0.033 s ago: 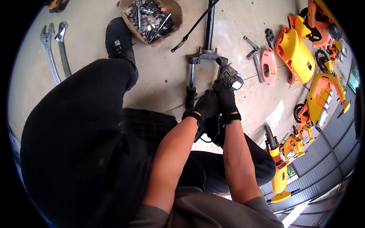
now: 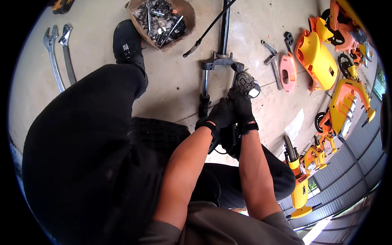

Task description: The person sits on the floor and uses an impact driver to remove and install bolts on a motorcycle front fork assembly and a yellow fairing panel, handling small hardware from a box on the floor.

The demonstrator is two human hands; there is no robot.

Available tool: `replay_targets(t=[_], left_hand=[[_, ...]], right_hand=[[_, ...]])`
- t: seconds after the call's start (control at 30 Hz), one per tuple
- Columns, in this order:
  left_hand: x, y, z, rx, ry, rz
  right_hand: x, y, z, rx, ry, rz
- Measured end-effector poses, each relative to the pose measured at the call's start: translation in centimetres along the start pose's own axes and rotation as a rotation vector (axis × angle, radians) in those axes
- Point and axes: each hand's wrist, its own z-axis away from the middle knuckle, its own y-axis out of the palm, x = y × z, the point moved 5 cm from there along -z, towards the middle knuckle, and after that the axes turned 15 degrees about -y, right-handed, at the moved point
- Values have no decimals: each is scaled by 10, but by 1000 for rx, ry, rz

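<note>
Both my hands wear black gloves and meet in front of my knees. My right hand (image 2: 243, 107) is wrapped round the grip of a dark cordless impact driver (image 2: 247, 83), whose body sticks up beyond my fingers with a pale, bright end. Pressed against it, my left hand (image 2: 222, 113) is closed; what its fingers grip is hidden. A front fork (image 2: 222, 61) from a small two-wheeler lies on the floor just past my hands. The driver overlaps its right leg, and the left leg (image 2: 205, 83) shows bare metal. Whether the driver touches the fork cannot be told.
At far left lie two adjustable wrenches (image 2: 52, 53). A cardboard box (image 2: 188, 12) of loose hardware and tools stands beyond my shoe (image 2: 127, 43). To the right are a hammer (image 2: 277, 71), a pink plastic panel (image 2: 288, 73), yellow body panels (image 2: 316, 61) and several yellow-orange two-wheelers (image 2: 300, 192).
</note>
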Motion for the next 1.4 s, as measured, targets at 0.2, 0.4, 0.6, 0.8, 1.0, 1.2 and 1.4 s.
replay_targets(t=[0.2,0.4,0.6,0.8,1.0,1.2,1.4], left_hand=[[34,19,-21,-12,-84,329],[-1,-3,-2,-22,144,-193],[0,4,2,-155,41,171],[-12,-1,-2,9,209,-359],[38,25,-24,-82,-30,316],[25,16,-10,-88,64,-16],[17,-5,-10,-99,24,143]], right_hand=[[17,1,4,303,-250,516],[11,7,-1,35,-105,108],[4,0,-7,126,19,155],[14,5,-1,-30,-43,22],[31,9,-10,336,-485,631],[14,9,-5,72,-552,436],[29,12,-12,191,-227,322]])
